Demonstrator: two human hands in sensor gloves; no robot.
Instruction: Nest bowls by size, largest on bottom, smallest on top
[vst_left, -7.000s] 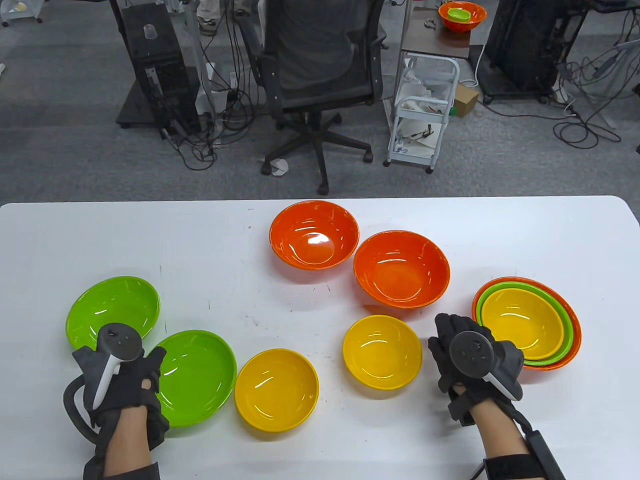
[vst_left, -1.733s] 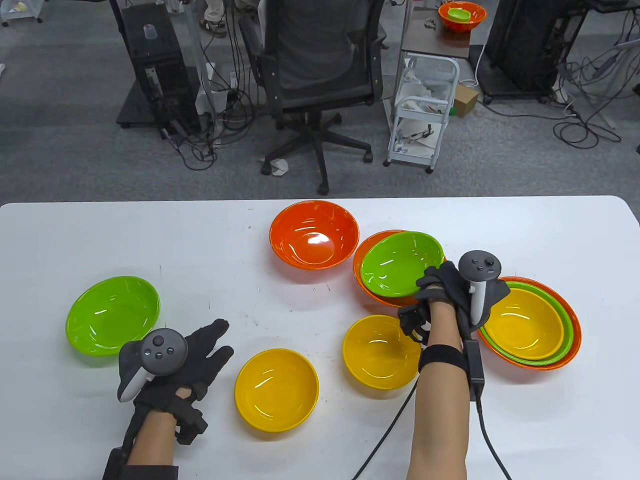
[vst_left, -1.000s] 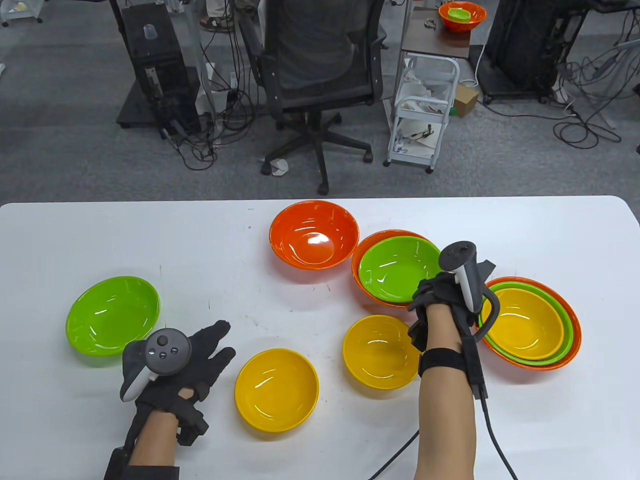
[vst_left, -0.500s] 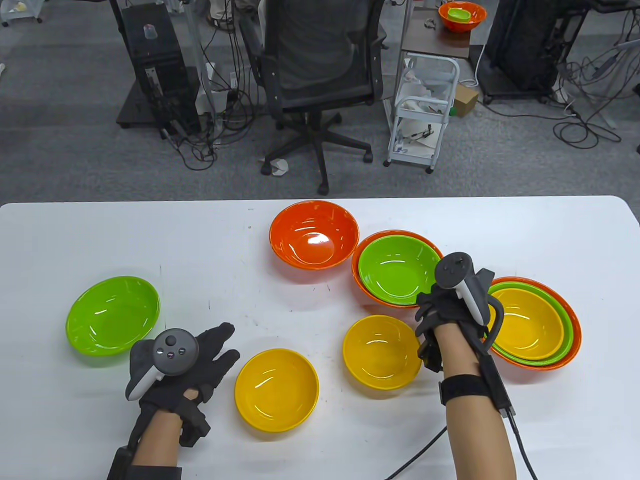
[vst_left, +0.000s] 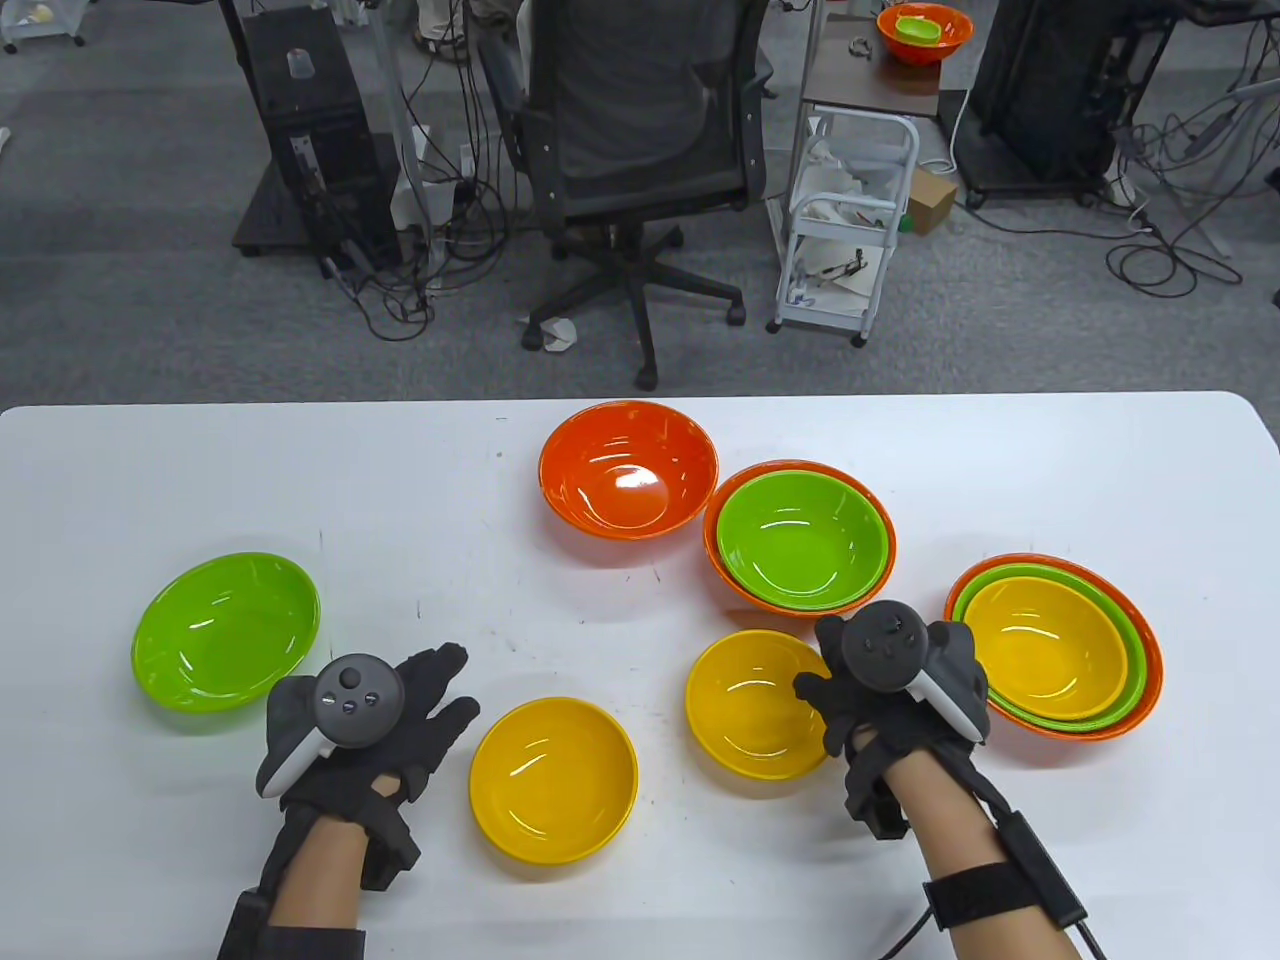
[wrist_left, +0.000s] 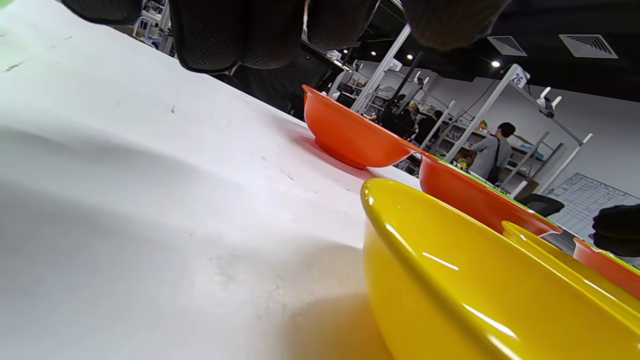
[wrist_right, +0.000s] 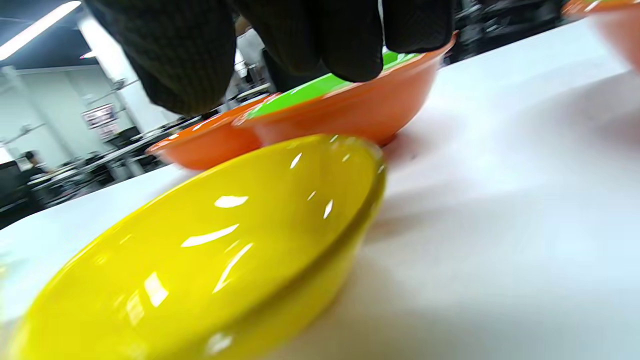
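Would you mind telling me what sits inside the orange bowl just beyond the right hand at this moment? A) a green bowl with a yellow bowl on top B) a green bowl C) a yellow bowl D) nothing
B: the table view shows a single green bowl nested in that orange bowl, with no yellow bowl on it, just beyond the right hand.

Nested pair (vst_left: 800, 540) centre, 3-stack (vst_left: 1055, 645) to its right, single bowl (vst_left: 225, 630) far left.
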